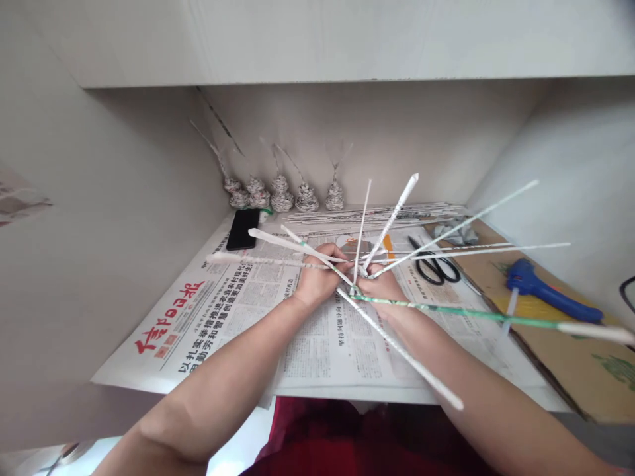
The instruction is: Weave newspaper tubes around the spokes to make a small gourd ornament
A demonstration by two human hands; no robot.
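White paper sticks (354, 289) radiate over the newspaper (310, 347), mid-scene; your left hand (322, 277) and right hand (381, 286) both hold them, fingers closed around the crossing. Best pinch that centre firmly, turn gently, and keep tips off the scissors (435, 260) farther right.

A left hand (322, 274) and right hand (383, 284) grip radiating rolled-paper sticks (397, 211) over a spread newspaper (317, 344), with five woven paper gourds (282, 196) standing far left and a blue glue gun (551, 291) lying right.
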